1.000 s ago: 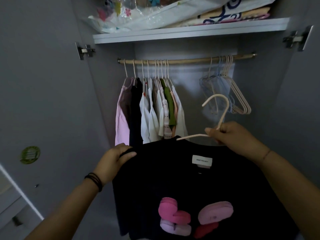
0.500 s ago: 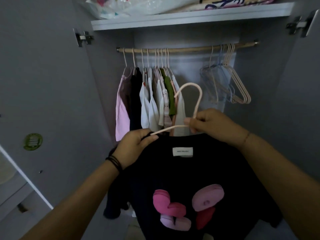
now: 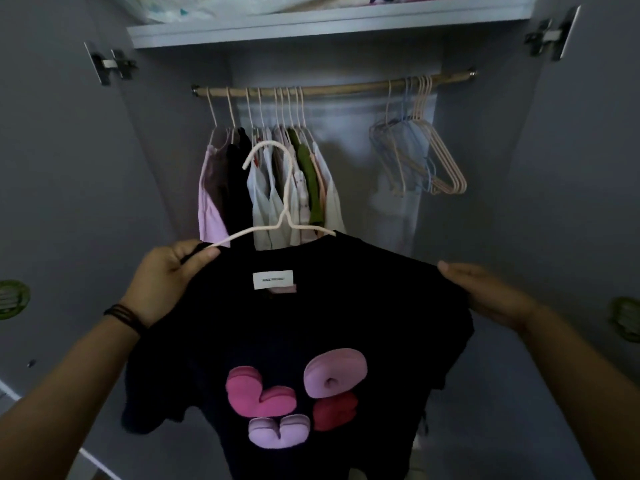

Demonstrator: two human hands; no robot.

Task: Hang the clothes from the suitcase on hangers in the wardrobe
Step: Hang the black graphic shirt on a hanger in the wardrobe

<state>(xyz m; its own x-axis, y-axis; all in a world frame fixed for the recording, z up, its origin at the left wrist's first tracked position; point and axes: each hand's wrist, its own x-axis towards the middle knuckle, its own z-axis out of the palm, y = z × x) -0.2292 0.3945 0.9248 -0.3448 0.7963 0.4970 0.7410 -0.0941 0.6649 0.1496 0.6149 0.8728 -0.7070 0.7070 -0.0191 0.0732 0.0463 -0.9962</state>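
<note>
Wardrobe rail (image 3: 332, 89) beyond shows a gap between hung clothes (image 3: 211, 195) and empty hangers (image 3: 436, 164). Nearer, black T-shirt (image 3: 329, 323) now has its hanger (image 3: 287, 209) through the collar: left hand (image 3: 166, 278) grips shoulder and hanger arm; right hand (image 3: 485, 292) has left the neck for the right shoulder, grip unclear. Hooking seems next.

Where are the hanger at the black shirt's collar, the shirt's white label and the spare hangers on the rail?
hanger (image 3: 286, 216), head view, neck below its hook.
white label (image 3: 273, 279), head view, label's centre.
spare hangers (image 3: 445, 155), head view, sloping pink arms.
</note>
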